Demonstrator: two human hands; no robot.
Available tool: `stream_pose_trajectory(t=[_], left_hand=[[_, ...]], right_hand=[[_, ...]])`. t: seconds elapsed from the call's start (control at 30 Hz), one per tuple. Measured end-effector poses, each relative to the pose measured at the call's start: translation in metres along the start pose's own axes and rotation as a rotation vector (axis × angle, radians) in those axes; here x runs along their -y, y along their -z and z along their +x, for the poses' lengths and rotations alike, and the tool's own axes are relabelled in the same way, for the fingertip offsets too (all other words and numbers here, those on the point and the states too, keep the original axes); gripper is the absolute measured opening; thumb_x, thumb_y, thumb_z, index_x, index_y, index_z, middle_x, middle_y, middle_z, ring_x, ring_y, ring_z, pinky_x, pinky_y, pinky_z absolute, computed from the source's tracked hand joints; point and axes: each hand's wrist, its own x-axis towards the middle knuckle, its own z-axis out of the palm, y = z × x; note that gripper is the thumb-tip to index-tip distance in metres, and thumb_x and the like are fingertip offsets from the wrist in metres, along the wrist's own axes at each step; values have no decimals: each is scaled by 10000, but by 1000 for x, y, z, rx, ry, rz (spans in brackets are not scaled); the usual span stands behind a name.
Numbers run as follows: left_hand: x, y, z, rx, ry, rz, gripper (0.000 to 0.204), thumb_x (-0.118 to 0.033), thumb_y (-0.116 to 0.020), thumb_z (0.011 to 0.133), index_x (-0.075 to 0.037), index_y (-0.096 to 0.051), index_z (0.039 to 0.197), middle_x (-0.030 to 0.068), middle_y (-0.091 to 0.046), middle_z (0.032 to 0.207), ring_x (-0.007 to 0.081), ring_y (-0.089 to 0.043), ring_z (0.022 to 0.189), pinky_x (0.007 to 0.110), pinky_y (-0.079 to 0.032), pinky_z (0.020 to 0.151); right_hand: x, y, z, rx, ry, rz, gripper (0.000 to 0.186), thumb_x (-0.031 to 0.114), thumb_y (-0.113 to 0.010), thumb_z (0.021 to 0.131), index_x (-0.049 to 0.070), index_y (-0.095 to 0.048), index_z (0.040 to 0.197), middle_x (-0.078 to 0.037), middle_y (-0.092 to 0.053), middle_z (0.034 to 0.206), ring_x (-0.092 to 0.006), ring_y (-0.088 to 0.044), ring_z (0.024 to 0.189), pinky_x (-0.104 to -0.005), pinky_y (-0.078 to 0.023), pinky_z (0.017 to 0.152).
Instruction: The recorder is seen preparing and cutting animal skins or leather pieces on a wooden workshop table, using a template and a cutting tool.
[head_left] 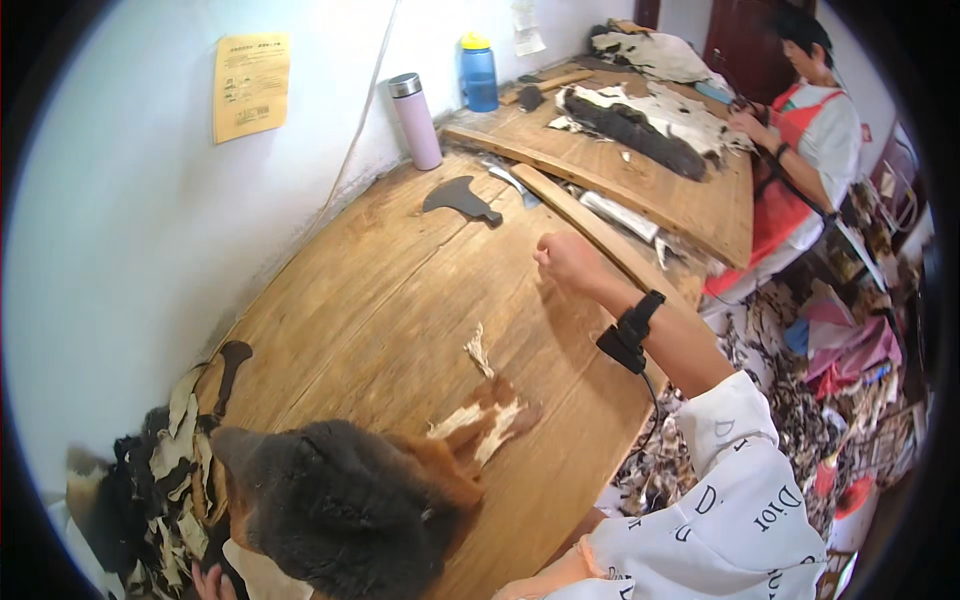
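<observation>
My right hand (570, 262) is raised over the wooden table, closed in a fist; whatever may be inside it is hidden. A black device is strapped round that wrist. At the lower left edge only the fingers of my left hand (212, 582) show, apart from each other, beside a dark fur pelt (345, 505) and its pale skin side. The pelt has brown edges and lies across the near end of the table. Just beyond it is a brown-and-white fur piece (490, 415) with a frayed pale strip (478, 350).
A dark fan-shaped blade (462, 199) and a wooden strip (580, 220) lie farther back. Another dark tool (232, 375) lies near scraps (180, 470) at left. A lilac flask (415, 122) and blue bottle (479, 75) stand by the wall. A person (800, 150) handles pelts at the far table.
</observation>
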Motion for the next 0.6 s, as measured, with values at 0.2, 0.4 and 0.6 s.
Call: stream_pose_trajectory(t=[0.2,0.4,0.6], left_hand=[[-13,-23,24,-152,22,-194,288,-46,-496,799,38,-515,1073,148,-390,1287,217,-427,1111,295,-334,899],[67,-43,-18,-277,238,-347,213,-3,-485,797,65,-547,989,130,-392,1279,156,-510,939,238,-393,798],[51,-46,-50,-370,277,-181,184,-74,-521,784,-6,-593,940,166,-453,1221,259,-474,1069,310,-397,846]], right_hand=[[27,-34,80,-16,-28,38,365,277,-647,721,-25,-530,890,-216,-581,865,-361,-556,845,-432,-441,723],[3,-78,144,-192,-69,82,189,132,-609,660,23,-614,814,-197,-605,750,-334,-593,775,-397,-461,707],[38,-100,189,-46,71,-88,207,167,-619,622,69,-648,802,-159,-623,744,-287,-608,721,-373,-476,683]])
